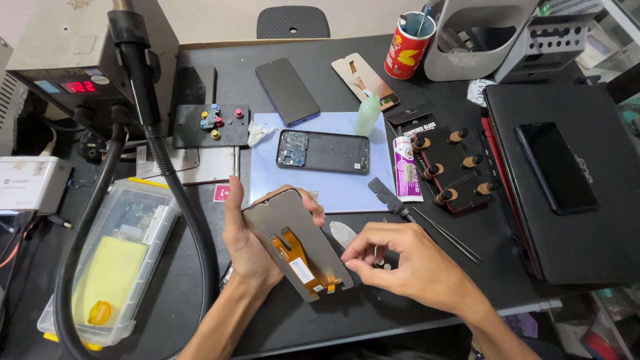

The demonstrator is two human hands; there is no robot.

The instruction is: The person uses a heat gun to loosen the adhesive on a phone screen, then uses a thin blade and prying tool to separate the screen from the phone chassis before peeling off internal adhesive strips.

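- I see a grey rectangular phone display panel held back side up, tilted, just above the near edge of the dark worktable.
- Its back is a flat matt grey with rounded corners; an orange flex ribbon runs down the middle toward the lower end, with a small white label on it and connector tabs by the bottom edge.
- My left hand grips the panel from the left: the palm and thumb lie along its left edge and the fingertips curl over the top right corner.
- My right hand sits just right of the panel's lower end, with thumb and forefinger pinched together beside the ribbon's end; I cannot tell whether anything small is between them.
- A small translucent pick lies on the table between the two hands.
- Thin metal tweezers lie just beyond the right hand, next to a black-handled tool.
- Farther back, an opened black phone body with its circuit board showing lies on a pale blue work mat.
- A dark phone lies face up behind the mat.
- To the right, a closed black laptop carries another dark phone.
- On the left, a thick black hose curves past a clear plastic parts box.
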